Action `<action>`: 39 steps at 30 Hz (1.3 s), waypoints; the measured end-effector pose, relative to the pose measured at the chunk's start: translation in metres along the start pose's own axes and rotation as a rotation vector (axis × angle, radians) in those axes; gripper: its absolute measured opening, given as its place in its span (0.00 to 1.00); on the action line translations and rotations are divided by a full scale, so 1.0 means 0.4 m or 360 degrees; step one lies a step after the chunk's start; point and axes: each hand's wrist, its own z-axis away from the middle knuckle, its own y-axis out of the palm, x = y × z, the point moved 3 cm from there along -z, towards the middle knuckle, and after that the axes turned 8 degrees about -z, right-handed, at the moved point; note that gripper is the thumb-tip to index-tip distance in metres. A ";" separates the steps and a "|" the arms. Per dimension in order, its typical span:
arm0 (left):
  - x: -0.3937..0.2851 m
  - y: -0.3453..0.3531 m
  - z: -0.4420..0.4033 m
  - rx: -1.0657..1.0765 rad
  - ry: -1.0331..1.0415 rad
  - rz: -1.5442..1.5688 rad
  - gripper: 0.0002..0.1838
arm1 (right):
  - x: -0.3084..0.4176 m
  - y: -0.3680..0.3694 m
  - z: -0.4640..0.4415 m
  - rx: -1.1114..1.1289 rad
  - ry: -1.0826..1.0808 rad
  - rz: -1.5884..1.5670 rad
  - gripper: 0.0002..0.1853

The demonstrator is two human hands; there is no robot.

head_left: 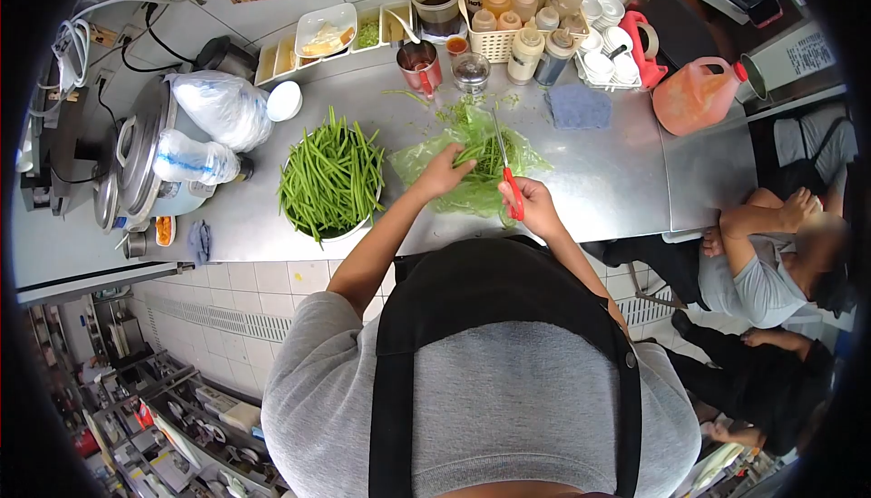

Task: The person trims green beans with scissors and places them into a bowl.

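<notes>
Red-handled scissors (513,197) are gripped in my right hand (533,206), their blades pointing away from me over some green herbs (485,153). My left hand (445,171) is closed on the near left part of these herbs. Beneath both hands a crumpled, translucent green plastic bag (413,161) is spread on the steel counter (608,171). Loose green bits (454,112) lie just beyond the bag. To the left of my left hand, a round bowl is heaped with long green beans (331,176).
Sauce bottles in a white basket (494,44), a red cup (420,67), a glass jar (471,72) and a blue cloth (579,106) stand or lie behind. An orange jug (694,99) is at right. Plastic-wrapped bundles (222,108) sit left. Two people (753,262) are at right.
</notes>
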 end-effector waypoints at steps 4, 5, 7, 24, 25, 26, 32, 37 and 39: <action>-0.113 -0.084 -0.002 -0.0202 0.0219 -0.0084 0.25 | -0.019 -0.010 -0.014 0.0103 0.0075 0.0184 0.22; -0.129 -0.102 -0.006 -0.0170 0.0188 -0.0011 0.24 | -0.026 -0.016 -0.018 0.0077 0.0169 0.0303 0.22; -0.131 -0.119 -0.021 -0.0145 0.0157 0.0061 0.23 | -0.022 -0.025 -0.024 -0.0008 0.0111 0.0242 0.22; -0.161 -0.134 -0.028 -0.0318 0.0260 0.0235 0.11 | 0.003 -0.004 -0.011 -0.0036 -0.0053 0.0075 0.20; -0.158 -0.134 -0.029 -0.0319 0.0260 0.0233 0.11 | 0.002 -0.008 -0.011 -0.0034 -0.0034 0.0132 0.20; -0.154 -0.133 -0.032 -0.0311 0.0251 0.0242 0.11 | 0.000 -0.013 -0.013 -0.0032 -0.0014 0.0190 0.20; -0.175 -0.147 -0.019 -0.0338 0.0289 0.0037 0.12 | -0.010 -0.055 -0.026 -0.0034 -0.0101 0.0219 0.18; -0.192 -0.138 -0.012 -0.0279 0.0315 -0.0055 0.12 | 0.017 -0.046 -0.025 -0.0094 -0.0045 0.0296 0.25; -0.193 -0.133 -0.010 -0.0215 0.0333 -0.0101 0.12 | 0.023 -0.042 -0.021 -0.0101 -0.0043 0.0362 0.25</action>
